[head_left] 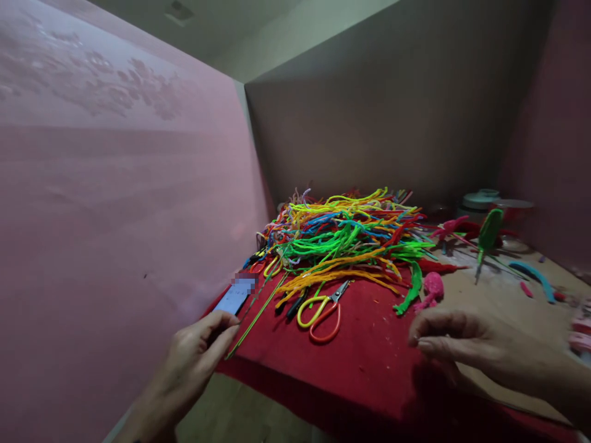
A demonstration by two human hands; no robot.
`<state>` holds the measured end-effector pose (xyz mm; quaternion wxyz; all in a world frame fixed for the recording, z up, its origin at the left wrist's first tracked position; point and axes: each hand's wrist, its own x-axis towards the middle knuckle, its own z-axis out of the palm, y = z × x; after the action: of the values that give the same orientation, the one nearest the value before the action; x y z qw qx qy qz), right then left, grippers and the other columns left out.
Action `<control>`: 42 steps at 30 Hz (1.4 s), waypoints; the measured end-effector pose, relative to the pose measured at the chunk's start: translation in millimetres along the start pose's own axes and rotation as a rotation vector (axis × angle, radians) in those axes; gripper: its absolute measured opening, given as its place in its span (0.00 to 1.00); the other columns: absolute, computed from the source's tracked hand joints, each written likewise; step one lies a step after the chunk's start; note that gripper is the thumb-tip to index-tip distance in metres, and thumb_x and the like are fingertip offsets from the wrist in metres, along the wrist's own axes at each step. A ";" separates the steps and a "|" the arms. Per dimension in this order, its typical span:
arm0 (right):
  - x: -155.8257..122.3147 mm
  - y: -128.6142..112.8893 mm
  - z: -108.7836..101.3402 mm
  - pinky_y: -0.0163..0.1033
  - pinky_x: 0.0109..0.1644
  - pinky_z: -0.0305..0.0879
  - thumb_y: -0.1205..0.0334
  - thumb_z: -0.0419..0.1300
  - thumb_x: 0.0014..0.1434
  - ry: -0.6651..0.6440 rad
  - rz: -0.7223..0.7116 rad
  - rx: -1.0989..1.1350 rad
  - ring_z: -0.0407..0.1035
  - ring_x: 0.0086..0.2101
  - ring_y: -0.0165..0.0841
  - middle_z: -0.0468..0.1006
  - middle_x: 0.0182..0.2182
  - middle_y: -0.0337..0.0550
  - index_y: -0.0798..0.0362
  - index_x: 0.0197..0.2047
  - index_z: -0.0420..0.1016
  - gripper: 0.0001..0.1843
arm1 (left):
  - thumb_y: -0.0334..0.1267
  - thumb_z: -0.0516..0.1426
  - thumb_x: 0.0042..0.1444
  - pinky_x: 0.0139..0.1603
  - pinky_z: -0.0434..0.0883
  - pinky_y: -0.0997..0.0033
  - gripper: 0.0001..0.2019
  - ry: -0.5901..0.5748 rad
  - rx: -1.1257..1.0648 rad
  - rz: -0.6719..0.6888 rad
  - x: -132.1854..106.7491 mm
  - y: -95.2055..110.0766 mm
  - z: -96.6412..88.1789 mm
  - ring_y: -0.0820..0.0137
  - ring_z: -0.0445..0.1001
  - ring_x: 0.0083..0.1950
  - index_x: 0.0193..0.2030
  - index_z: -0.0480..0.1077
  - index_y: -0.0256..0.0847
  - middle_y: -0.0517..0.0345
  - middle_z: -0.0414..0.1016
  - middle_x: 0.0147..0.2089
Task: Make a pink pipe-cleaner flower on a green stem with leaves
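One table draped in deep-red cloth (369, 366) carries the work. On its far half: a broad, tangled heap of fuzzy stems in yellow, orange, green, blue and red (341, 240). Right side: a flat tan board (496, 295) with loose coloured pieces. Left hand (198, 347) at the near left edge, thumb and forefinger brought together in a narrow pinch, apparently on the end of a thin dark-green strand (253, 301); contact itself partly hidden by the fingers. Right hand (480, 344) above the near right, thumb and forefinger nearly meeting; cannot tell whether anything is between them. Scissors with one yellow and one red loop handle (333, 299) lie between the hands, touching neither. Pale-blue rectangular screen, likely a phone (237, 297), just beyond the left fingertips. Curved bright-green fuzzy piece (414, 288) and rounded pink fuzzy piece (433, 288) sit beyond the right hand. Location of strand: from the left fingertips toward the heap, beside a thin yellow-green strand (256, 320). Technique, my judgement: pinch lightly near the end to avoid kinking it; lift it clear of its neighbour before pulling; steady the heap if it snags.
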<state>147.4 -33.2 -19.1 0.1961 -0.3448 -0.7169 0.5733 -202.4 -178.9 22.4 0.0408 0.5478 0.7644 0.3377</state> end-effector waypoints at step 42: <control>-23.6 -1.5 49.9 0.27 0.17 0.58 0.58 0.62 0.50 0.400 -0.082 0.849 0.64 0.16 0.23 0.72 0.19 0.35 0.55 0.27 0.64 0.11 | 0.41 0.57 0.53 0.17 0.45 0.82 0.09 -0.979 -1.257 -0.315 -47.1 110.6 148.8 0.85 0.50 0.15 0.31 0.70 0.35 0.64 0.63 0.18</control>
<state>129.4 -84.7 -28.2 0.4767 -0.3093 -0.3801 0.7298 -29.8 -130.4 -44.5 0.7175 0.3942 0.3957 0.4162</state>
